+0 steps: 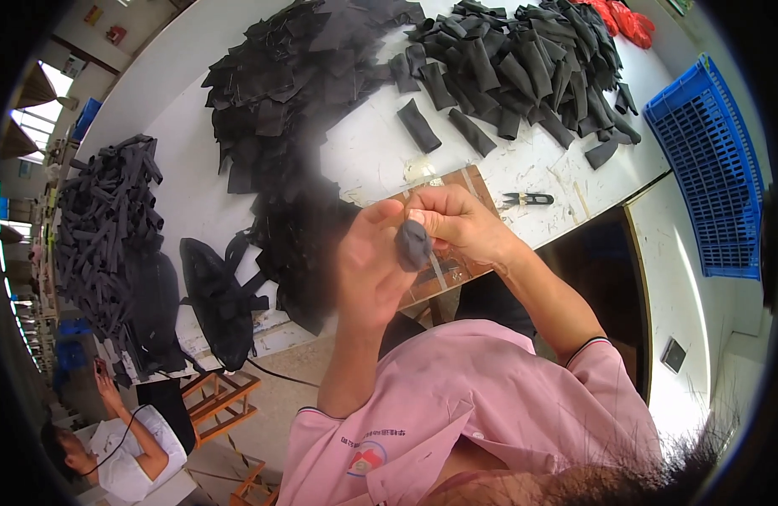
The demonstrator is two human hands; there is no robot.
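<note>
My right hand [456, 218] pinches a small dark fabric piece [414, 246] between thumb and fingers, and the piece bulges out rounded below the thumb. Close against its left side is my left hand [370, 257], its palm turned inward and its fingers mostly stretched; whether a fingertip goes into the piece cannot be seen. Both hands are raised above a brown board [469, 187] at the table's edge. Small black-handled thread snips [528, 199] lie to the right of the board.
Dark fabric pieces form a heap [271, 84] beyond my left hand, partly blurred. Stitched tubes are piled [524, 63] far right, with narrow strips [111, 244] at far left. A blue crate [709, 160] stands right. At lower left are a seated person [140, 455] and a wooden stool [220, 405].
</note>
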